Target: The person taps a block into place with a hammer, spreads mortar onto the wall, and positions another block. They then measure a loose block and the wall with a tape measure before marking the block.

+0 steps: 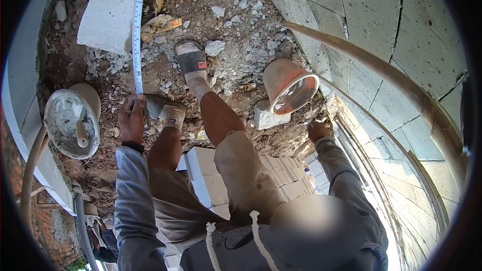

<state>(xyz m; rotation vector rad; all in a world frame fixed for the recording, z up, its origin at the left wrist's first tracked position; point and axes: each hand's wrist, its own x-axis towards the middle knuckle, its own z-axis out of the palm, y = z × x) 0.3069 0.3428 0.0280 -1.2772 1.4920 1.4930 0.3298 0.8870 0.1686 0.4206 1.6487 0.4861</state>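
My left hand [132, 120] is closed around a tape measure, its fingers wrapped near the case. The white tape blade [137, 45] runs from that hand away from me, over the edge of a pale block [108, 15]. On the other side, my right hand [318, 131] is low beside a small white block [271, 115] and a reddish bucket [285, 81]. Its fingers are bent together, and what they hold, if anything, is too small to make out. Left of my left hand stands a mortar bucket [93, 98] with a wooden-handled tool [81, 134] in it.
Rubble [228, 17] covers the ground around my sandalled feet. A block wall [371, 35] and a bent wooden pole [371, 60] curve along the right. Stacked blocks [206, 170] stand beneath me. Another wall [25, 100] rises at left, with another person [105, 238] partly visible below.
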